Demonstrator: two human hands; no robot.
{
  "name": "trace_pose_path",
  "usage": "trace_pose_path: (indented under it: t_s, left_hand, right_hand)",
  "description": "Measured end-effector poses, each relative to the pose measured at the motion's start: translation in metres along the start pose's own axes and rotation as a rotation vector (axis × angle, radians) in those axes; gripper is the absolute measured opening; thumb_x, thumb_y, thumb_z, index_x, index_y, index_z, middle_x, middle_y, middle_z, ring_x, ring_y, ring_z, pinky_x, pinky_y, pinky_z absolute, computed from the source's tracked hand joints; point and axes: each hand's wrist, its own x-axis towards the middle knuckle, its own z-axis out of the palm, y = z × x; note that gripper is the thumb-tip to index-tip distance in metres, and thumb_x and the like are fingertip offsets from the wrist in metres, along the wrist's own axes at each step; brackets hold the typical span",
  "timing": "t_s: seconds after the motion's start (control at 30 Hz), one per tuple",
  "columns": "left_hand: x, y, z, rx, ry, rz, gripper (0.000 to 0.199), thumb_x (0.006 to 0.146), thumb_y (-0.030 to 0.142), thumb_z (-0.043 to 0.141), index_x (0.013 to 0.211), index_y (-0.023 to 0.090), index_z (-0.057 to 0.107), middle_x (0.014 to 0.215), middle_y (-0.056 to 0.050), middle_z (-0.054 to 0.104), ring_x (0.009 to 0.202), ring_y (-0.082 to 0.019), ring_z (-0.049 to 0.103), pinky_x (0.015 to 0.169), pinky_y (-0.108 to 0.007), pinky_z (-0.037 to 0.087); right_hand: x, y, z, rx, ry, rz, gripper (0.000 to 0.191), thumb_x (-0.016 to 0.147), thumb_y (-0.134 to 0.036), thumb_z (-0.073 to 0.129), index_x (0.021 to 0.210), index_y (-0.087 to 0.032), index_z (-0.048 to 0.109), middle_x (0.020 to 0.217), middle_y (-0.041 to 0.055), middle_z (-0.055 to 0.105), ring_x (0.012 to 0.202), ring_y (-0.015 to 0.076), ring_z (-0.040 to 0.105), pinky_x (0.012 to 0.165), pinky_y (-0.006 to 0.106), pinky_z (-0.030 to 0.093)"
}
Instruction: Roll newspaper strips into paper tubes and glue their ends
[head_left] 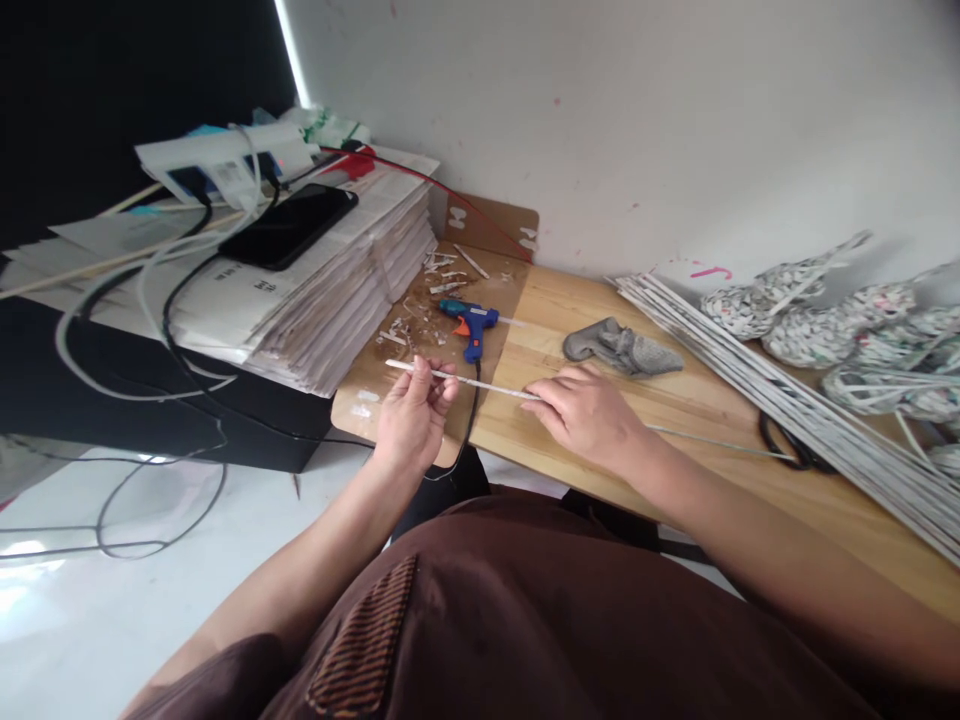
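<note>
A thin rolled paper stick (489, 386) stretches between my two hands above the table's front edge. My left hand (417, 405) pinches it near its left end, thumb on top, with a short tip poking out beyond the fingers. Over the wood, my right hand (577, 410) is closed round the stick farther along, palm down. Just behind my left hand lies a blue glue gun (474, 325) with an orange trigger, on a brown board (501, 283). A crumpled grey cloth (624, 347) rests behind my right hand.
A tall stack of newspapers (330, 310) on the left carries a black phone (291, 226), a power strip (225, 165) and cables. Paper scraps (448, 280) litter the board. Rightward lie a bundle of paper sticks (780, 400), woven paper pieces (825, 310) and black-handled scissors (784, 440).
</note>
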Motion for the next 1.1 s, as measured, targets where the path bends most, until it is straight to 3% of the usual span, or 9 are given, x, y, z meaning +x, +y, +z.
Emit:
trace_pose_path:
  t_s: [0.13,0.3,0.47,0.63,0.83,1.0,1.1]
  left_hand:
    - [-0.004,-0.003,0.002,0.01,-0.048,-0.019,0.019,0.089,0.031,0.065,0.079,0.015,0.069,0.077,-0.004,0.071,0.06,-0.006,0.065,0.063,-0.014,0.055]
    - [-0.009,-0.002,0.004,0.03,-0.108,-0.027,0.02,0.083,0.035,0.07,0.084,0.014,0.069,0.08,-0.005,0.072,0.061,-0.008,0.066,0.063,-0.016,0.056]
    - [-0.011,-0.002,0.004,0.033,-0.104,-0.023,0.021,0.083,0.035,0.071,0.084,0.014,0.069,0.079,-0.005,0.072,0.061,-0.008,0.066,0.062,-0.017,0.057]
    - [-0.01,-0.001,0.004,0.004,-0.145,-0.042,0.022,0.084,0.034,0.07,0.086,0.012,0.069,0.081,-0.007,0.073,0.062,-0.009,0.067,0.063,-0.018,0.058]
    - [-0.012,0.002,0.005,0.006,-0.2,-0.082,0.023,0.086,0.034,0.068,0.09,0.011,0.07,0.085,-0.008,0.073,0.06,-0.008,0.066,0.058,-0.017,0.057]
    - [-0.012,-0.001,0.006,-0.018,-0.208,-0.087,0.021,0.086,0.032,0.069,0.091,0.011,0.07,0.084,-0.008,0.073,0.062,-0.009,0.066,0.06,-0.017,0.057]
    - [-0.012,0.0,0.007,-0.016,-0.23,-0.083,0.022,0.084,0.031,0.071,0.092,0.01,0.07,0.085,-0.009,0.073,0.061,-0.008,0.065,0.058,-0.017,0.056]
  right_hand:
    - [0.008,-0.009,-0.004,0.15,-0.054,0.048,0.032,0.099,-0.037,0.048,0.094,-0.016,0.072,0.079,0.0086,0.072,0.078,0.0212,0.06,0.076,0.034,0.037]
    - [0.022,-0.015,-0.013,0.489,-0.189,0.24,0.029,0.097,-0.036,0.051,0.082,-0.02,0.07,0.067,0.0006,0.068,0.058,0.0117,0.054,0.059,0.027,0.032]
    - [0.026,-0.016,-0.015,0.514,-0.227,0.285,0.028,0.095,-0.039,0.053,0.08,-0.02,0.069,0.063,-0.0015,0.065,0.052,0.01,0.049,0.055,0.026,0.029]
    - [0.025,-0.016,-0.013,0.456,-0.172,0.2,0.03,0.098,-0.033,0.046,0.084,-0.019,0.068,0.068,0.0025,0.064,0.066,0.0142,0.055,0.065,0.028,0.033]
    - [0.026,-0.009,-0.014,0.959,-0.545,0.379,0.044,0.099,-0.049,0.036,0.09,-0.019,0.066,0.061,-0.0003,0.059,0.057,0.0135,0.053,0.061,0.026,0.038]
    - [0.031,-0.017,-0.015,0.666,-0.257,0.295,0.033,0.094,-0.048,0.05,0.086,-0.02,0.066,0.066,-0.0007,0.06,0.06,0.0126,0.049,0.061,0.026,0.033]
    - [0.034,-0.017,-0.014,0.868,-0.412,0.324,0.042,0.099,-0.048,0.039,0.086,-0.019,0.066,0.061,-0.0004,0.058,0.058,0.013,0.052,0.062,0.026,0.037]
